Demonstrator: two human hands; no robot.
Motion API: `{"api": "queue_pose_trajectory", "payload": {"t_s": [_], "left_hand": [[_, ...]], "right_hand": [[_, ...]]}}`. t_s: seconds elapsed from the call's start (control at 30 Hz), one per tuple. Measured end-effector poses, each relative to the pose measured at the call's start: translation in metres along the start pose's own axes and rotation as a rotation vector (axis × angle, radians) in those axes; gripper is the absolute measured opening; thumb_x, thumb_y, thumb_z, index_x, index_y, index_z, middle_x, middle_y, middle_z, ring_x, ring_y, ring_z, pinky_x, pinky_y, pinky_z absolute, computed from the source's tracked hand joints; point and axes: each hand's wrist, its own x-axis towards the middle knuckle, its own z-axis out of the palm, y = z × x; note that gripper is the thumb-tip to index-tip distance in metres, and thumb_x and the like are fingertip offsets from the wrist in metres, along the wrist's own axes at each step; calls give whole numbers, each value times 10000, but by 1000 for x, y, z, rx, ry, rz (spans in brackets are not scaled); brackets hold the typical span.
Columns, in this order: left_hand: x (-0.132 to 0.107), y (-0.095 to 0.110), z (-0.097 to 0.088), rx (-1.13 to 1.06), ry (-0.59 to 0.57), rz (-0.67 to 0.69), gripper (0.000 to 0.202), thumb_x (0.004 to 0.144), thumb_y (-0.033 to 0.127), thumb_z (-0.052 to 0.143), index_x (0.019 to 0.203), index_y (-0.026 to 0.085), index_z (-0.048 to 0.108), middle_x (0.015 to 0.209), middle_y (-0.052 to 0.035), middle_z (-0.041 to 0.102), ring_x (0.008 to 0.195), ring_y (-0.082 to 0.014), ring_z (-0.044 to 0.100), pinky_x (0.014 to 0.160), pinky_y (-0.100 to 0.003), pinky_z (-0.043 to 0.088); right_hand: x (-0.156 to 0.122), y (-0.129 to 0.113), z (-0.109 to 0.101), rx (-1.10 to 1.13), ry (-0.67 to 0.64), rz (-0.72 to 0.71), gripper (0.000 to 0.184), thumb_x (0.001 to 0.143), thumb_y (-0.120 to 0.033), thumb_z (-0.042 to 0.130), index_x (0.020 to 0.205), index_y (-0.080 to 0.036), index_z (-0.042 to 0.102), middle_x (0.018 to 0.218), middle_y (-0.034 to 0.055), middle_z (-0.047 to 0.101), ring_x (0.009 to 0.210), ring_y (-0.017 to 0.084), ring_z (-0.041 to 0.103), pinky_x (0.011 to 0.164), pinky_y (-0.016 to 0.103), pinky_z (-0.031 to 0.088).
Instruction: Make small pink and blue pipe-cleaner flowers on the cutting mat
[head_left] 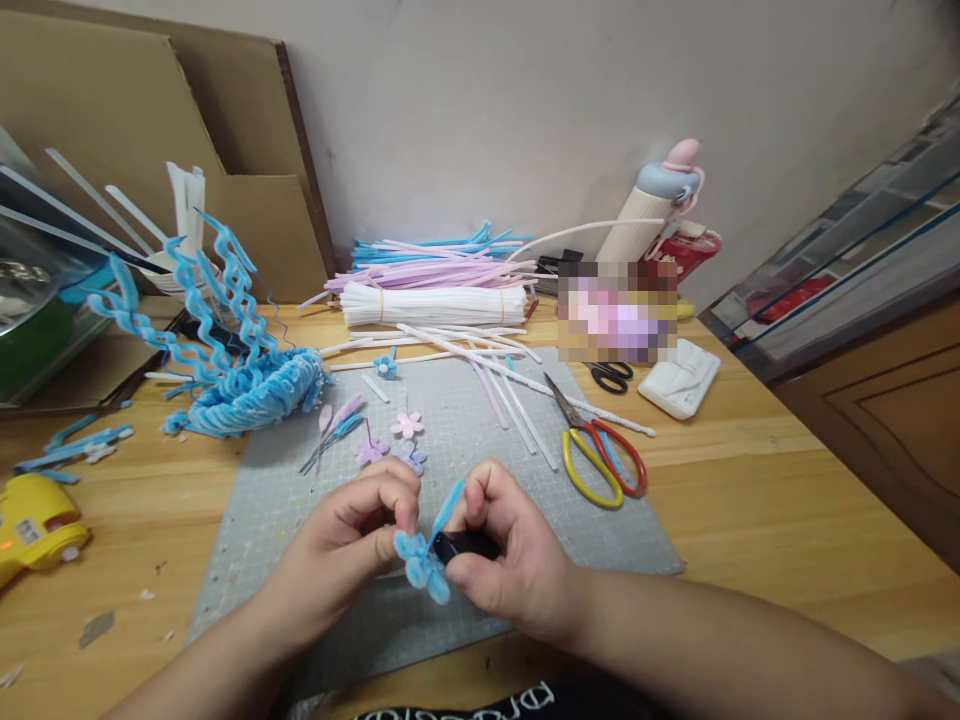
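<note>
Between my hands is a light-blue fuzzy pipe-cleaner flower (pixel 421 566), with one straight blue strand rising from it. My left hand (pixel 352 535) pinches the flower's left edge between thumb and fingers. In my right hand (pixel 517 550) is a small black tool (pixel 469 545); its tip touches or nearly touches the flower, and its kind is mostly hidden by the fingers. Both hands are above the grey cutting mat (pixel 360 630). Just beyond them lie a pink felt-like flower (pixel 407 425), a purple flower (pixel 371 450) and a pale lilac flower (pixel 412 456).
Scissors (pixel 592 455) with red and yellow handles lie right of the mat's middle. White pipe-cleaner bundles (pixel 431 303) are at the back. A blue fuzzy wreath-like piece (pixel 255 395) stands left, and a yellow glue gun (pixel 34 530) at far left. A bottle (pixel 645 210) leans by the wall.
</note>
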Motion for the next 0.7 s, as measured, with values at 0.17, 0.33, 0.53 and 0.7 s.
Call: {"api": "queue_pose_trajectory", "payload": {"t_s": [0.17,0.33,0.53,0.7], "left_hand": [[0,-2,0,1,15,-4,186,859,270,663,702,197,595,761,6,478,721,-141,444,654,-247,372],[-1,-4,-1,2,12,-22,185,848,283,674,704,196,598,773,-1,484,733,-151,449,664,-256,377],[-1,-3,-1,14,-13,-15,179,871,276,650,715,205,598,775,9,479,734,-144,449,673,-257,362],[-1,-3,0,3,-31,-17,195,877,320,643,723,208,598,782,7,479,745,-146,457,674,-257,364]], "right_hand": [[1,2,-5,-33,-49,-15,501,706,-480,766,798,-243,335,697,-61,421,597,98,360,561,242,333],[3,-1,-4,-24,-72,-24,459,725,-421,745,773,-238,327,691,-62,406,594,94,349,542,235,329],[3,-7,-1,-87,-43,-87,315,710,-193,615,719,-237,304,670,-61,367,588,98,317,536,233,334],[2,-9,0,-96,-43,-83,315,688,-157,602,704,-240,298,658,-64,364,589,100,322,545,238,344]]}}
